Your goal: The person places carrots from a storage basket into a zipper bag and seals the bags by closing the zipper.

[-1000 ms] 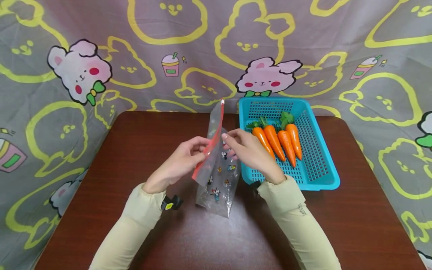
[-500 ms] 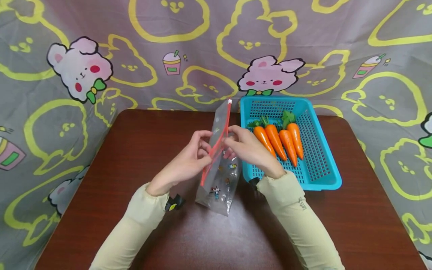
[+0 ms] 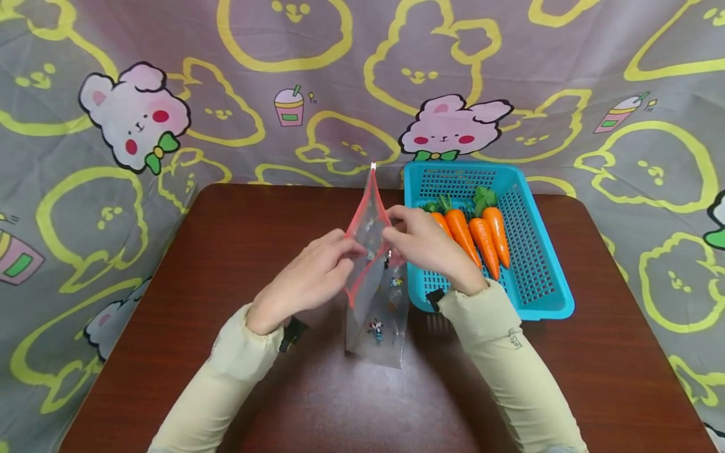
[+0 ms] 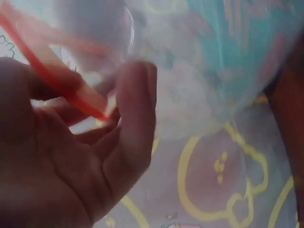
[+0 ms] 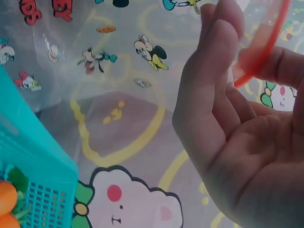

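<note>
Near the middle of the table point(image 3: 170, 302), our left hand point(image 3: 308, 283) has its grip pinching the left red lip of the zip bag point(image 3: 376, 302), which stands upright on its bottom edge. The bag looks thin, light and limp, its clear film probably slippery, so we judge the stiffer red zip strip point(image 4: 61, 85) the sound place to hold. Our right hand point(image 3: 430, 245) pinches the opposite lip, mouth parted. Toward the table's right edge sits the blue basket point(image 3: 538, 283) with carrots point(image 3: 481, 236).
</note>
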A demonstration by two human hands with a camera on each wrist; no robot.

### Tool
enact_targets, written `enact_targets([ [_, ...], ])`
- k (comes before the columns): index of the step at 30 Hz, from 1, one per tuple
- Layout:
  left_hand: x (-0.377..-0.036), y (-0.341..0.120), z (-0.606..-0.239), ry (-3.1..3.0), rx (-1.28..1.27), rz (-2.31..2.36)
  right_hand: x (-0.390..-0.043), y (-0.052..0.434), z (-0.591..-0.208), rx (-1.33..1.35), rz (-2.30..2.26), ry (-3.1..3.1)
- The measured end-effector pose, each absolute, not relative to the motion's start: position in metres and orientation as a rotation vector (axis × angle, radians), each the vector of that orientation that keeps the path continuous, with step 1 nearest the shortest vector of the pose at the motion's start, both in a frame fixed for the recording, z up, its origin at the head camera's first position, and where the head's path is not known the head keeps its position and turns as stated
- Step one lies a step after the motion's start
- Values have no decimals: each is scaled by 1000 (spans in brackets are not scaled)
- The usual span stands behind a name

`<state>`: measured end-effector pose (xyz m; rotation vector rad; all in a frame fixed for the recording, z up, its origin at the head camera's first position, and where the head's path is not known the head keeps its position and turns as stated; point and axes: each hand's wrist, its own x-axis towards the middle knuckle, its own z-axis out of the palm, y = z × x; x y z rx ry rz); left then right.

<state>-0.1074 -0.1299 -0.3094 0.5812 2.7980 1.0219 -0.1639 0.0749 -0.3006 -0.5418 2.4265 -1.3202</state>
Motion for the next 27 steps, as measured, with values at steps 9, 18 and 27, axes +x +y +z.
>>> enact_targets([
  [9,-109,-144,-305,3157,666,770,-166,85,-292,-524,-1182,2564],
  [18,-112,-154,-310,3193,797,705,-175,91,-287,-518,-851,2704],
  [27,-111,-159,-315,3144,777,549,-181,101,-291,-551,-733,2809],
])
